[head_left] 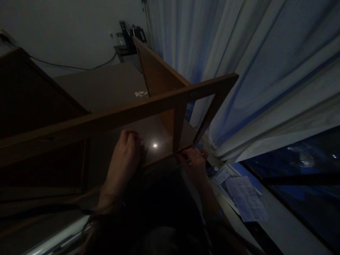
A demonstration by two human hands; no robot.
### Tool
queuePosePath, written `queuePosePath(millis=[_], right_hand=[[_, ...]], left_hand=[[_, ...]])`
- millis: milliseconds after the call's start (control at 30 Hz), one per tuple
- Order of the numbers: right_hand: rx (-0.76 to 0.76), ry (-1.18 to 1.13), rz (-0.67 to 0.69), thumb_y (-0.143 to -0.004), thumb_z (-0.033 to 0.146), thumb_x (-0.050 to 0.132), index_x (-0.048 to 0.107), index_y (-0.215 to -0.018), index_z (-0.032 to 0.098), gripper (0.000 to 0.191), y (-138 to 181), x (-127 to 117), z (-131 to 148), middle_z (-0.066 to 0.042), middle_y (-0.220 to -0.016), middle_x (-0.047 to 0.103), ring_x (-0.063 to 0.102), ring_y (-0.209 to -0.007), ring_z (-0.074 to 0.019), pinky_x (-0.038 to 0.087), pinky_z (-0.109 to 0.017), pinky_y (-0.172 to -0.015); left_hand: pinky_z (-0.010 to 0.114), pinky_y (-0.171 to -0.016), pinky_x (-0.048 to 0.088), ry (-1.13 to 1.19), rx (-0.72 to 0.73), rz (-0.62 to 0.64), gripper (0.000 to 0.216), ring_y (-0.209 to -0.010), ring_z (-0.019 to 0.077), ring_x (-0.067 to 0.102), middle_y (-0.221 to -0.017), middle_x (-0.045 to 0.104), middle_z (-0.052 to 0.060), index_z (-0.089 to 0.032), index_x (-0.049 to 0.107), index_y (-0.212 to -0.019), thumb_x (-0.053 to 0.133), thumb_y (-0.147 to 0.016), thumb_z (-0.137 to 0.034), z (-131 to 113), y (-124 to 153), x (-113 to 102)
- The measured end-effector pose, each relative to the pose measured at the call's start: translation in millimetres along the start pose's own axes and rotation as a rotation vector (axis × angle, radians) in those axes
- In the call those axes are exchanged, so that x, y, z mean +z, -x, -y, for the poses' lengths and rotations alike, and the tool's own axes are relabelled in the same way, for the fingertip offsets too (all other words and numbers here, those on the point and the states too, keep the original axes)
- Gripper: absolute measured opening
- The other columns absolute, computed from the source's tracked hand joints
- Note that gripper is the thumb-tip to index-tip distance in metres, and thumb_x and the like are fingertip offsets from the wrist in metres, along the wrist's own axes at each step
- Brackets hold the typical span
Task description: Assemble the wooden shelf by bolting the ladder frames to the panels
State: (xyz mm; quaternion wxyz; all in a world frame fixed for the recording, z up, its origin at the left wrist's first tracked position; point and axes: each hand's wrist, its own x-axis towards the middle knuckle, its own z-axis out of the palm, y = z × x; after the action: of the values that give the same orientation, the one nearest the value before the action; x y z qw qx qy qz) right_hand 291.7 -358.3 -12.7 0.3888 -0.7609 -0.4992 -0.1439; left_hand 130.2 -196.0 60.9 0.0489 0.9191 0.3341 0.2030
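Observation:
In the dim light a wooden frame [148,104] with upright posts stands across the head view, joined to wooden panels. My left hand [126,150] is by the frame's opening, over a smooth panel [156,129] with a bright spot of light on it. Its fingers are curled in, and what they hold, if anything, is hidden. At the lower rail, near the foot of a post [179,124], my right hand [195,161] has its fingers bent together. Something small with a shiny bit shows between them, too dark to name. A ring is on one finger.
Pale curtains [225,46] hang at the right. Papers [247,198] lie on a sill beside a dark window. At the back, a kettle [138,33] stands near a cable [66,66] along the wall. White scraps [140,94] lie on the far panel.

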Motion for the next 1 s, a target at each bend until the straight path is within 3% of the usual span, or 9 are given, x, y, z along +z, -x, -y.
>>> queuePosePath(millis=[133, 200, 267, 367, 533, 733, 1000], right_hand=[[-0.017, 0.019, 0.043, -0.094, 0.037, 0.053, 0.06, -0.082, 0.022, 0.02, -1.7, -2.3, 0.7, 0.001, -0.077, 0.067, 0.057, -0.079, -0.0173, 0.026, -0.036, -0.082], [-0.012, 0.043, 0.073, -0.095, 0.037, 0.052, 0.06, -0.083, 0.022, 0.02, -2.1, -3.1, 1.0, 0.001, -0.079, 0.067, 0.056, -0.081, -0.0175, 0.026, -0.036, -0.082], [-0.019, 0.079, 0.091, -0.095, 0.036, 0.051, 0.06, -0.084, 0.022, 0.02, -2.2, -4.2, 1.6, 0.0, -0.079, 0.067, 0.055, -0.082, -0.0177, 0.026, -0.036, -0.083], [-0.057, 0.118, 0.095, -0.095, 0.034, 0.051, 0.06, -0.086, 0.021, 0.018, -2.1, -6.6, 2.4, -0.001, -0.08, 0.067, 0.054, -0.082, -0.0181, 0.025, -0.037, -0.084], [-0.09, 0.107, 0.162, -0.099, 0.027, 0.04, 0.06, -0.09, 0.021, 0.022, -1.2, -10.3, -0.8, -0.003, -0.084, 0.066, 0.054, -0.084, -0.0195, 0.026, -0.037, -0.084], [-0.017, 0.026, 0.192, -0.096, 0.033, 0.049, 0.063, -0.091, 0.024, 0.017, -5.0, -13.4, -7.0, 0.0, -0.089, 0.069, 0.057, -0.088, -0.0184, 0.025, -0.036, -0.085], [0.144, -0.104, 0.255, -0.096, 0.046, 0.044, 0.063, -0.077, 0.022, 0.036, -8.5, -14.1, -11.1, 0.002, -0.075, 0.067, 0.059, -0.077, -0.015, 0.027, -0.033, -0.08]], left_hand=[[0.027, -0.07, 0.046, 0.308, -0.154, -0.094, 0.023, -0.085, 0.0145, 0.057, -0.109, 0.054, 0.007, -0.019, 0.051, -0.1, 0.032, -0.095, -0.031, -39.0, 15.9, -10.6], [0.023, -0.062, 0.044, 0.553, -0.218, 0.02, 0.024, -0.07, 0.0112, 0.056, -0.086, 0.058, 0.002, -0.02, 0.052, -0.097, 0.032, -0.095, -0.034, -61.5, 32.4, -3.3], [0.021, -0.055, 0.039, 0.814, -0.294, 0.149, 0.03, -0.057, 0.0086, 0.05, -0.067, 0.053, -0.001, -0.02, 0.05, -0.084, 0.032, -0.095, -0.041, -83.3, 50.1, 12.3], [0.019, -0.049, 0.034, 1.206, -0.472, 0.315, 0.034, -0.048, 0.0066, 0.041, -0.057, 0.043, -0.006, -0.021, 0.047, -0.084, 0.033, -0.093, -0.051, -108.3, 68.6, 41.6], [0.018, -0.044, 0.025, 1.705, -0.66, 0.345, 0.042, -0.046, 0.0048, 0.029, -0.055, 0.033, -0.008, -0.021, 0.044, -0.078, 0.057, -0.076, -0.061, -117.4, 65.8, 70.9], [0.019, -0.043, 0.016, 1.754, -0.672, 0.34, 0.044, -0.044, 0.0042, 0.021, -0.049, 0.024, -0.011, -0.018, 0.054, -0.084, 0.061, -0.071, -0.059, -111.8, 51.0, 70.7], [0.02, -0.043, 0.014, 1.751, -0.708, 0.319, 0.04, -0.043, 0.0036, 0.021, -0.049, 0.03, -0.01, -0.017, 0.056, -0.083, 0.062, -0.07, -0.054, -114.7, 48.3, 68.8]])
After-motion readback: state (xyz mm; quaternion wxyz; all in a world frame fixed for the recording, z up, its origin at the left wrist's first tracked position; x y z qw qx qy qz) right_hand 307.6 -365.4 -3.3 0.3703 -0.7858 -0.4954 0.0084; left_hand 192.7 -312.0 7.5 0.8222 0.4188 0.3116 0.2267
